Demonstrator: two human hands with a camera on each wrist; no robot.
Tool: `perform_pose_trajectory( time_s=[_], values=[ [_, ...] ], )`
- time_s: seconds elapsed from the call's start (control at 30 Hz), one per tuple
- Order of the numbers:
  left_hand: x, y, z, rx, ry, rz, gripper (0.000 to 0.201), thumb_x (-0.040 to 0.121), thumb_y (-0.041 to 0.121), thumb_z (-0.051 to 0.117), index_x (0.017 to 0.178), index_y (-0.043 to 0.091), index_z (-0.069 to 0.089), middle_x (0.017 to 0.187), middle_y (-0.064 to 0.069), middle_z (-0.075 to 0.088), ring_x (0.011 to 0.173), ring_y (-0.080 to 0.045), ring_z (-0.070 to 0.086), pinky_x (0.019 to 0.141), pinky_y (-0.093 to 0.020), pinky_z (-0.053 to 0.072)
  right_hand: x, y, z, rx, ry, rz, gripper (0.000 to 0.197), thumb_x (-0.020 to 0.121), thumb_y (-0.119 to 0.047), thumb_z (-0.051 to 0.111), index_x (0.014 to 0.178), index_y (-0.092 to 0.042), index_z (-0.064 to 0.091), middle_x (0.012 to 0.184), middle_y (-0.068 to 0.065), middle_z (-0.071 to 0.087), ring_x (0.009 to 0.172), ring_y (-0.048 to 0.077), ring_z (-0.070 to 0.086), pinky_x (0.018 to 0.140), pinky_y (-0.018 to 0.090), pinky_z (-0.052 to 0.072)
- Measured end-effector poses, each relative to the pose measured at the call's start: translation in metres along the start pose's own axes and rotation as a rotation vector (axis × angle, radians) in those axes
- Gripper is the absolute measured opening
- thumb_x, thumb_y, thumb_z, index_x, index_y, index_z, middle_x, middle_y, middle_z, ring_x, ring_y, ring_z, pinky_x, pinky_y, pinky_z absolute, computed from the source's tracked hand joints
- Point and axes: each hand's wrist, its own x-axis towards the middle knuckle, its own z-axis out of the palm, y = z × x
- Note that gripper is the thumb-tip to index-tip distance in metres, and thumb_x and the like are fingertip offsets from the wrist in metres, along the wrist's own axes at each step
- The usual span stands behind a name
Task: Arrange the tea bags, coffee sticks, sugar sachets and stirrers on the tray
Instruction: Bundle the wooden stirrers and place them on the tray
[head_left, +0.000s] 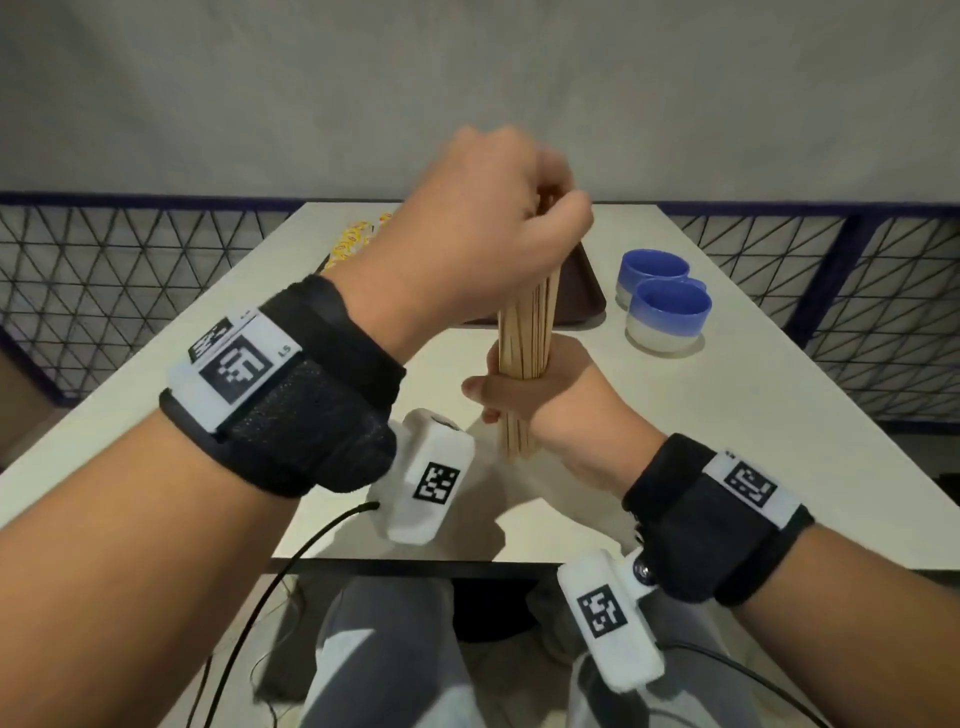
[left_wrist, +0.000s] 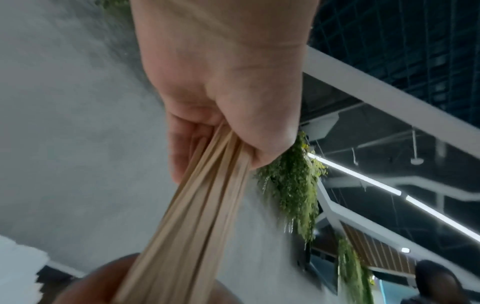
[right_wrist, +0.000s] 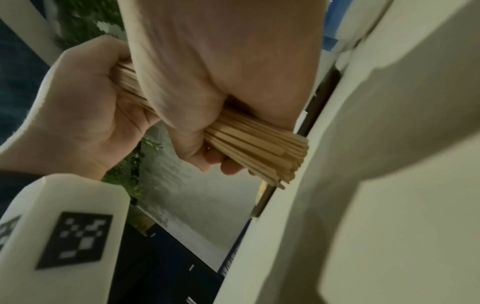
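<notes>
A thick bundle of wooden stirrers (head_left: 524, 332) stands nearly upright above the white surface (head_left: 701, 415), just in front of the dark brown tray (head_left: 584, 291), held off the surface between both hands. The right hand (head_left: 535, 395) wraps its fingers around the lower part of the bundle, with the bottom ends of the sticks poking out below the fist; the right wrist view shows those ends (right_wrist: 272, 152) fanned slightly and uneven. The left hand (head_left: 483, 228) closes around the top of the same bundle from above, knuckles up, and the left wrist view shows the sticks (left_wrist: 197, 205) running out of its curled fingers (left_wrist: 182, 148). The tray lies behind the bundle, mostly hidden by the left hand and forearm, so what lies on it cannot be told. Beyond the tray's left end, a few yellow and white sachets (head_left: 356, 241) lie on the surface; their print is too small to read. To the right of the tray, two blue and white cups (head_left: 667, 314) sit touching each other. Both wrists wear black bands (head_left: 291, 384) with white camera units bearing black square markers. A dark wire mesh fence (head_left: 130, 280) runs behind the surface on both sides, below a grey wall.
</notes>
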Motion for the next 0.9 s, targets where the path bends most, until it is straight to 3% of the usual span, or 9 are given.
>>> perform_pose_trajectory(
  time_s=[0.07,0.13,0.23,0.37,0.5,0.63,0.7,0.8,0.9],
  values=[
    [0.0,0.008,-0.005,-0.107,0.044,0.001,0.023,0.086,0.028,0.056,0.086,0.017,0.076,0.074,0.004,0.071,0.074,-0.014,0.063,0.065,-0.028,0.05,-0.003,-0.004,-0.001,-0.014,-0.008,-0.031,0.027,0.086,-0.002,0.075,0.088,0.016,0.055,0.076,0.017,0.054,0.067,0.024,0.059,0.059,0.019,0.053],
    [-0.006,0.013,-0.002,-0.113,-0.087,-0.038,0.022,0.089,0.029,0.056,0.088,0.019,0.076,0.078,0.008,0.072,0.077,-0.01,0.065,0.067,-0.026,0.051,-0.016,0.003,0.001,0.002,-0.028,0.012,0.025,0.085,0.0,0.075,0.085,0.014,0.055,0.075,0.016,0.055,0.068,0.026,0.058,0.06,0.023,0.054],
    [-0.026,0.016,0.009,-0.051,-0.294,-0.05,0.035,0.098,0.032,0.049,0.081,0.012,0.073,0.068,-0.003,0.066,0.066,-0.016,0.061,0.059,-0.035,0.048,-0.039,0.021,0.003,0.013,-0.038,0.097,0.026,0.08,-0.003,0.078,0.067,-0.006,0.056,0.062,0.008,0.054,0.062,0.024,0.056,0.061,0.037,0.05],
    [-0.038,0.031,0.004,-0.14,-0.205,0.084,0.04,0.1,0.029,0.052,0.074,0.003,0.068,0.058,-0.01,0.054,0.059,-0.022,0.051,0.049,-0.032,0.036,-0.05,0.014,-0.003,-0.109,0.034,0.037,0.026,0.081,-0.009,0.081,0.075,0.004,0.06,0.063,0.011,0.059,0.057,0.022,0.057,0.055,0.03,0.049],
    [-0.038,0.04,-0.002,-0.257,0.01,0.167,0.021,0.096,0.023,0.061,0.08,0.014,0.072,0.061,0.002,0.061,0.06,-0.015,0.055,0.054,-0.025,0.039,-0.055,0.003,-0.003,-0.058,0.092,0.023,0.032,0.081,-0.005,0.079,0.073,0.013,0.054,0.058,0.01,0.053,0.052,0.018,0.05,0.048,0.025,0.041],
    [-0.041,0.03,0.017,-0.199,-0.162,0.011,0.019,0.096,0.024,0.054,0.105,0.027,0.07,0.083,0.011,0.072,0.077,-0.006,0.063,0.066,-0.026,0.047,-0.056,0.021,0.009,-0.07,0.094,0.092,0.032,0.08,-0.006,0.08,0.066,-0.008,0.051,0.058,0.006,0.047,0.052,0.016,0.045,0.05,0.028,0.036],
    [-0.042,0.028,0.019,-0.324,-0.136,-0.056,0.029,0.092,0.025,0.053,0.12,0.031,0.06,0.098,0.015,0.07,0.082,-0.007,0.068,0.069,-0.024,0.051,-0.054,0.026,0.011,-0.082,0.107,0.099,0.03,0.079,-0.009,0.082,0.07,-0.007,0.053,0.06,0.006,0.046,0.053,0.015,0.044,0.049,0.024,0.035],
    [-0.043,0.038,0.017,-0.494,-0.068,-0.072,0.043,0.083,0.021,0.059,0.123,0.036,0.052,0.107,0.014,0.067,0.079,-0.018,0.072,0.07,-0.036,0.06,-0.05,0.024,0.014,-0.051,0.149,0.046,0.04,0.07,-0.018,0.084,0.068,0.005,0.051,0.059,0.007,0.049,0.054,0.015,0.045,0.05,0.027,0.035],
    [-0.044,0.043,0.02,-0.725,-0.004,-0.113,0.043,0.081,0.012,0.067,0.118,0.029,0.056,0.093,0.006,0.073,0.074,-0.03,0.072,0.073,-0.05,0.061,-0.044,0.026,0.015,0.023,0.225,-0.001,0.045,0.055,-0.035,0.072,0.062,0.001,0.048,0.054,0.005,0.046,0.053,0.016,0.041,0.051,0.032,0.031]
  ],
)
